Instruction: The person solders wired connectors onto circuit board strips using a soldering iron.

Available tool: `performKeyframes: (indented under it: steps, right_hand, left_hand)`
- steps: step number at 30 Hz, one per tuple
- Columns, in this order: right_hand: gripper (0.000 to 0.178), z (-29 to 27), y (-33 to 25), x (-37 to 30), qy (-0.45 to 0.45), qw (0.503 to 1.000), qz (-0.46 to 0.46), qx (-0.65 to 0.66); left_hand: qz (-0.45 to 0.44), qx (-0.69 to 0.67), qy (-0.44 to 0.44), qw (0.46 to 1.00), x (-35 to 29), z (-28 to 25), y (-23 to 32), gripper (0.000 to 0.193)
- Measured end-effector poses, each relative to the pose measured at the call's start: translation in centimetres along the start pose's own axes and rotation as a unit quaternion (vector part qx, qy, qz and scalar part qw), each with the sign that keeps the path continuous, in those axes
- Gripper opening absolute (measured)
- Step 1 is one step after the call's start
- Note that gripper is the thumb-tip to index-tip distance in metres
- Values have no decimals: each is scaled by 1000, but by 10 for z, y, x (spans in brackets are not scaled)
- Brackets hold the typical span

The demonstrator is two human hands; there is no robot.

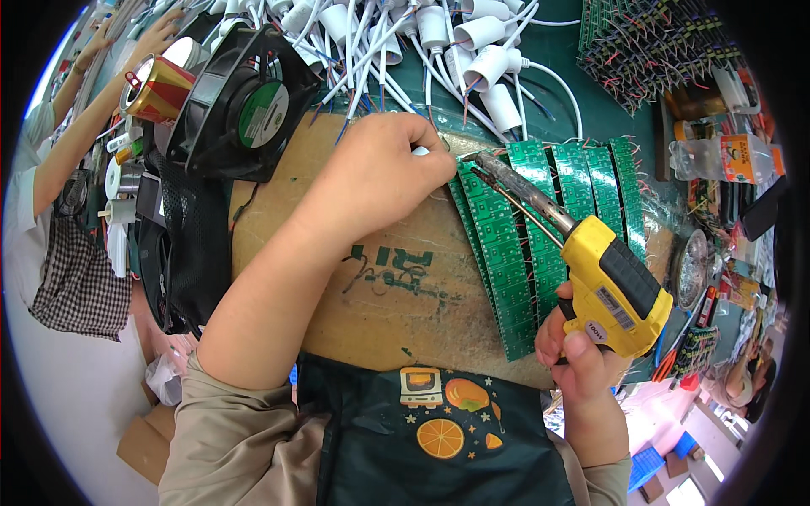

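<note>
My left hand is closed in a pinch above the brown work board, beside the upper left corner of the circuit boards. A short piece of white cable shows between its fingers; the rest of it is hidden. My right hand grips a yellow and black soldering gun by its handle, a finger at the trigger. The gun's metal barrel points up and left, its tip close to my left fingertips. Beneath the barrel lie long strips of green circuit boards, side by side, with thin wires along their edges.
White lamp holders with cables are heaped at the far side. A black fan and a red and gold can stand at left. More wired boards, a plastic bottle and a round metal dish lie right. Another person's arm reaches in at left.
</note>
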State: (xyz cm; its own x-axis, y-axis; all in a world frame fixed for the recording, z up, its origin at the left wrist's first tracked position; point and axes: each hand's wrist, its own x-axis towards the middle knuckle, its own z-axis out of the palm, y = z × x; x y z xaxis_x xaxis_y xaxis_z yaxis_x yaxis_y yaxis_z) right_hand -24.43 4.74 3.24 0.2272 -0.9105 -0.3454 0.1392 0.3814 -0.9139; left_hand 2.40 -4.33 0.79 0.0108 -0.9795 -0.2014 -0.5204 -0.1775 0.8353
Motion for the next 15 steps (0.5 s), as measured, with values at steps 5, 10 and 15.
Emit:
performKeyframes:
  steps: [5, 10, 15]
  right_hand:
    - [55, 1, 0, 1, 6, 1000, 9, 2]
    - [54, 0, -1, 1, 0, 1000, 13, -1]
    - [53, 1, -1, 1, -2, 1000, 7, -6]
  left_hand:
    - [-64, -37, -55, 996, 5, -8, 8, 18]
    - [-70, -26, -54, 996, 6, -7, 9, 19]
    - [-69, -34, -45, 996, 5, -7, 10, 19]
